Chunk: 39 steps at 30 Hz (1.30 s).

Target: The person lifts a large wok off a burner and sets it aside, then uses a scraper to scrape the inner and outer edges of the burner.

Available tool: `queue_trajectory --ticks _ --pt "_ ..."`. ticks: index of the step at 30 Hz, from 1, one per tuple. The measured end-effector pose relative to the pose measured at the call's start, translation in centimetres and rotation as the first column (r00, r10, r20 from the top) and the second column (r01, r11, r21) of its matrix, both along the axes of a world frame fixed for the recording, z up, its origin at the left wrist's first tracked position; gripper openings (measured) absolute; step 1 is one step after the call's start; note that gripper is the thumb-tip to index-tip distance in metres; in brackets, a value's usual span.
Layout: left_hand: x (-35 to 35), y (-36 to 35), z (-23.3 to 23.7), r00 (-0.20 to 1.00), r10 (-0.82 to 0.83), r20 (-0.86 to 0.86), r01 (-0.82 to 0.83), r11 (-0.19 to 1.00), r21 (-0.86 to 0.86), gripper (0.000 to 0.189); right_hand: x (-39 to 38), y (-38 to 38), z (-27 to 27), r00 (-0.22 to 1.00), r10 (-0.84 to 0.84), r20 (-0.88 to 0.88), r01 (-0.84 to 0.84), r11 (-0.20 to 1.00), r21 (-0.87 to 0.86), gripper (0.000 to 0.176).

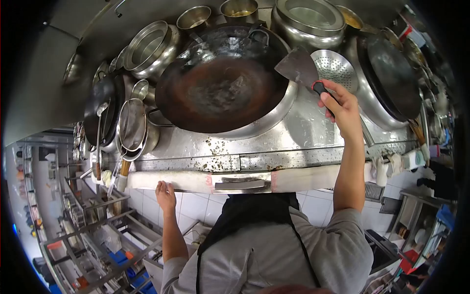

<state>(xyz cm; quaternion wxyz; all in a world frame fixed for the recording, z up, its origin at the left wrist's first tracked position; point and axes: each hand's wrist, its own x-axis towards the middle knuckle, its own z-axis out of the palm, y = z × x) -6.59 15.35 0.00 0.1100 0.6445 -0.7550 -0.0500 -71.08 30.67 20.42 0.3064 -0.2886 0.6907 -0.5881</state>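
My right hand [338, 105] is closed around the black handle of a wide-bladed scraper [299, 67], raised above the right side of the stove. Its blade points left, by the rim of a large dark wok [220, 93]. Brownish-red colour covers the wok's inside, and its middle has a wet-looking sheen. My left hand [166, 197] is low at the front edge, at a white towel [169, 179] laid along the rail. The fingers there are slightly apart and hold nothing that I can see.
A perforated ladle [335, 70] lies right of the wok. Metal pots [311, 19] stand behind it. Strainers [132, 125] rest on a pot at the left. Another dark wok [391, 78] leans at the right. Brown bits dot the steel stove top [313, 139].
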Motion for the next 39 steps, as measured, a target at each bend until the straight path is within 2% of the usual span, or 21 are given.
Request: queue_trajectory --ticks 3,4,7,8,14,17,20,23,24,25,28,29,30,32,35,39 --pt "-1.9 0.4 1.5 0.996 0.079 0.045 -0.083 0.990 0.112 0.051 -1.8 0.0 -1.7 0.998 0.017 0.056 -0.016 1.000 -0.013 0.043" --pt "-2.1 0.5 1.6 0.996 0.077 0.052 -0.084 0.984 0.156 0.061 -2.1 0.0 -2.0 0.996 0.025 0.080 -0.024 1.000 -0.016 0.042" --pt "-2.2 0.8 0.7 0.990 0.037 0.137 -0.060 0.984 0.166 0.071 -2.8 -0.7 -2.9 0.994 0.040 0.106 -0.031 0.996 -0.084 0.042" --pt "-2.8 0.8 1.3 0.994 0.069 0.087 -0.086 0.974 0.208 0.078 -2.8 -1.0 -3.0 0.993 0.040 0.106 -0.028 0.993 -0.115 0.042" --pt "-3.7 -0.1 2.5 0.979 0.057 0.197 -0.111 0.955 0.277 0.080 -3.0 -2.1 -2.4 0.995 0.071 0.074 -0.064 0.994 -0.088 0.040" --pt "-3.6 -0.4 2.2 0.976 0.071 0.207 -0.127 0.954 0.271 0.085 -3.8 -3.0 -2.9 0.997 0.068 0.033 -0.065 0.995 -0.078 0.038" --pt "-1.8 -1.2 0.8 0.971 -0.017 0.237 -0.057 0.951 0.303 0.097 -5.0 -4.4 -2.8 0.990 0.132 -0.038 -0.135 0.988 -0.081 0.036" --pt "-6.8 -1.1 5.5 0.942 0.023 0.334 -0.188 0.862 0.471 0.106 -5.5 -7.7 -0.9 0.976 0.203 -0.081 -0.212 0.967 -0.141 0.036" --pt "-6.7 -1.1 5.3 0.936 0.019 0.350 -0.191 0.866 0.463 0.108 -5.8 -9.8 -1.2 0.952 0.196 -0.234 -0.260 0.924 -0.282 0.038" --pt "-6.5 -1.1 4.8 0.930 0.013 0.367 -0.192 0.869 0.455 0.110 -5.9 -11.9 -1.2 0.937 0.188 -0.294 -0.280 0.908 -0.313 0.039" --pt "-8.4 -1.2 6.0 0.897 0.010 0.443 -0.247 0.840 0.482 0.111 -6.7 -19.1 -0.3 0.828 0.226 -0.513 -0.376 0.903 -0.210 0.042" --pt "-9.1 -1.3 6.5 0.881 0.011 0.472 -0.276 0.823 0.496 0.110 -7.6 -22.5 -1.2 0.697 0.178 -0.695 -0.402 0.899 -0.172 0.043" --pt "-9.3 -1.5 6.4 0.884 0.016 0.467 -0.276 0.825 0.494 0.110 -7.0 -24.2 0.7 0.677 0.262 -0.687 -0.385 0.922 -0.028 0.043" --pt "-9.3 -1.3 6.0 0.888 0.024 0.460 -0.277 0.826 0.491 0.110 -7.4 -29.7 0.0 0.647 0.339 -0.683 -0.374 0.922 0.103 0.042" --pt "-7.7 -0.2 3.8 0.913 0.024 0.408 -0.185 0.915 0.360 0.111 -7.2 -35.8 -0.6 0.620 0.306 -0.722 -0.378 0.923 0.067 0.038" --pt "-6.7 -0.6 2.8 0.942 0.000 0.335 -0.166 0.867 0.470 0.115 -7.2 -41.5 -1.3 0.554 0.362 -0.749 -0.398 0.906 0.144 0.035"
